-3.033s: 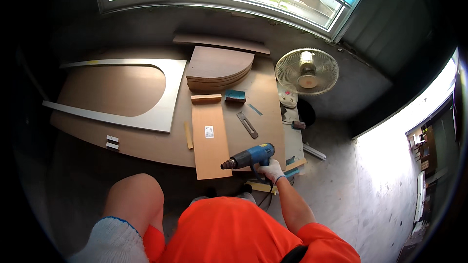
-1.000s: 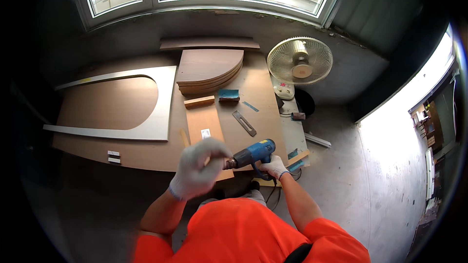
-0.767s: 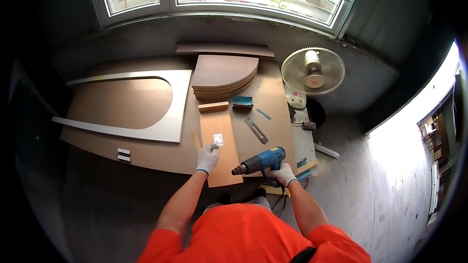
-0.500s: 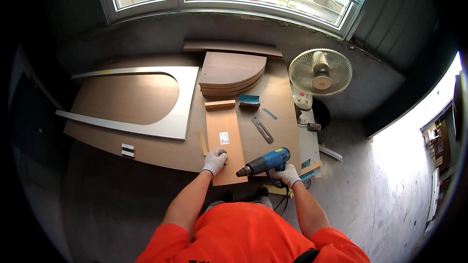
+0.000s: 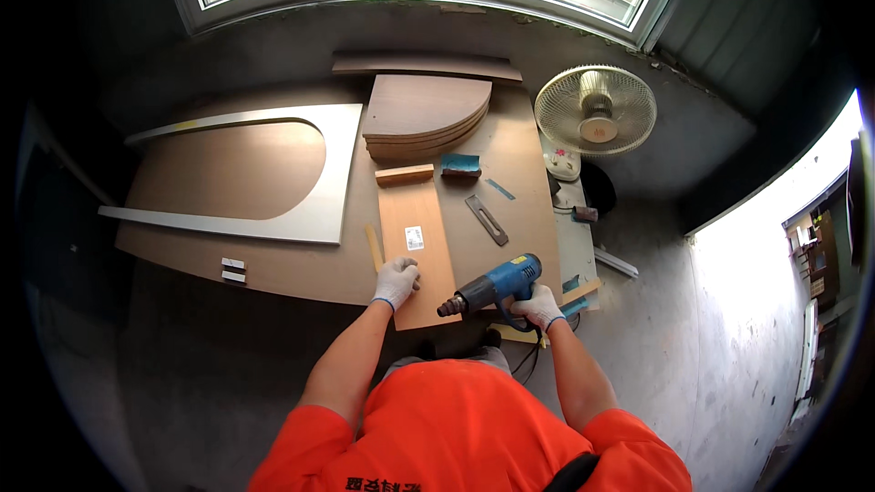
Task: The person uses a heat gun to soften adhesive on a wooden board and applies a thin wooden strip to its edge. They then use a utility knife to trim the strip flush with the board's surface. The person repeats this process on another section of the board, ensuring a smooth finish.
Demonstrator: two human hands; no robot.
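Note:
In a white glove, my right hand [image 5: 539, 306] is wrapped round the handle of a blue heat gun [image 5: 499, 282]. The gun's dark nozzle points left, over the near right corner of a long light-brown wooden board [image 5: 426, 282]. My left hand [image 5: 396, 281], also gloved, rests at the board's near left edge. Its fingers are curled in, and whatever they grip is hidden. A white label [image 5: 415, 238] is stuck on the board. Across the board's far end lies a short wooden block [image 5: 405, 175]. A thin yellowish strip [image 5: 374, 249] lies along the board's left side.
A stack of quarter-round panels [image 5: 428, 109] stands behind the board. A white U-shaped frame [image 5: 342, 182] lies at left. A teal-topped block [image 5: 460, 166] and a slotted metal tool [image 5: 487, 220] sit to the right. Beyond the table's right side stands a fan [image 5: 597, 109].
The whole view has tilted, so the table and its contents sit higher in the picture. Both hands and the heat gun keep nearly the same places relative to the board.

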